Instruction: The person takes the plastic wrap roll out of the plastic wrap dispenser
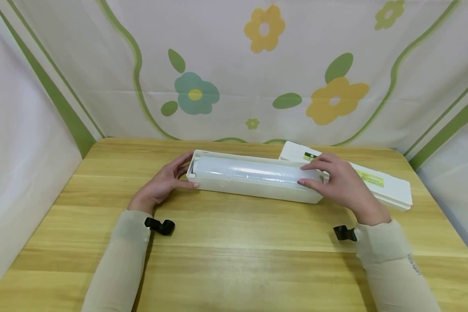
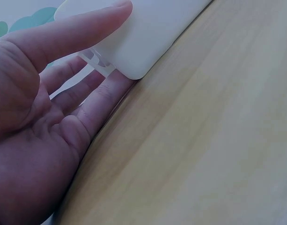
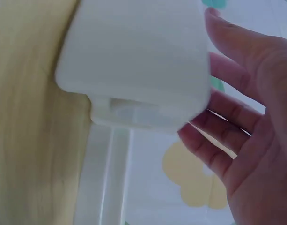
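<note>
A white dispenser box (image 1: 257, 193) lies on the table with its top uncovered, and a roll of cling film (image 1: 253, 170) sits inside along its length. My left hand (image 1: 164, 181) holds the box's left end, thumb on the front wall and the other fingers round the end and back. In the left wrist view, the thumb presses the white wall (image 2: 148, 37). At the other end, my right hand (image 1: 341, 184) reaches over the box from the right, thumb and forefinger on the roll near its right end. The right wrist view shows the box's end (image 3: 134, 70) beside the curved fingers.
Behind the box and to its right, a long white lid (image 1: 394, 186) with green labels lies at a slant, partly covered by my right hand. A white curtain with printed flowers (image 1: 226, 65) rises at the table's back edge. The wooden table (image 1: 234, 260) stretches in front.
</note>
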`<action>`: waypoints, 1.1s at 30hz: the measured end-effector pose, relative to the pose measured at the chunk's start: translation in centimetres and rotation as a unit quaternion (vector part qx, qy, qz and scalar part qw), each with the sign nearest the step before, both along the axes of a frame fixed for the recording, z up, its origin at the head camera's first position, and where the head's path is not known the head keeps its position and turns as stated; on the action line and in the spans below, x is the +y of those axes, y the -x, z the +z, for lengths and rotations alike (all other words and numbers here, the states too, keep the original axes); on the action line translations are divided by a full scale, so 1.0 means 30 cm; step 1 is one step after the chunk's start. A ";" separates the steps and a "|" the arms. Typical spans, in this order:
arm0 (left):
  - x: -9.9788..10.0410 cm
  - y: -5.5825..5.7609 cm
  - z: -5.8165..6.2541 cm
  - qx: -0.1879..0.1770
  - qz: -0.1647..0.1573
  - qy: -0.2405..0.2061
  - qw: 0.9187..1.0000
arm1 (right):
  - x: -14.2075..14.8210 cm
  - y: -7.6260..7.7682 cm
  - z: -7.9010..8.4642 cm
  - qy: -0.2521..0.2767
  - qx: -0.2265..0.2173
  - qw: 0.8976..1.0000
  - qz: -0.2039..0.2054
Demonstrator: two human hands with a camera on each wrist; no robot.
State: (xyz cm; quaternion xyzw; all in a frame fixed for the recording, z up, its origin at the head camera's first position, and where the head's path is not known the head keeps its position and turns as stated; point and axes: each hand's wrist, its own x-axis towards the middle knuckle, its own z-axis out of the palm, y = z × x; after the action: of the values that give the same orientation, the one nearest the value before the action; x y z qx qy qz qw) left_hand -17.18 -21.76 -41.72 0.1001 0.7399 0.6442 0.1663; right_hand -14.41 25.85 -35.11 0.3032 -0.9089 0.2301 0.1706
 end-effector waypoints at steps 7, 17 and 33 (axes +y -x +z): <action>0.000 0.001 0.000 0.006 -0.007 0.000 1.000 | -0.025 0.000 -0.017 -0.004 -0.011 1.000 -0.019; 0.002 0.000 0.005 0.003 -0.003 0.005 1.000 | -0.064 0.012 0.003 -0.038 -0.075 0.995 -0.054; 0.008 -0.005 0.014 0.011 -0.004 0.012 1.000 | -0.078 0.042 0.004 -0.061 -0.103 0.991 -0.066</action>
State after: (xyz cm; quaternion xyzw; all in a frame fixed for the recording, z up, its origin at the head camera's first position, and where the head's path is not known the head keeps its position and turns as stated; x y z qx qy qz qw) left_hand -17.03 -21.51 -41.31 0.1078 0.7489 0.6335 0.1619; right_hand -15.67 23.50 -35.00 0.2275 -0.9519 0.1922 0.0718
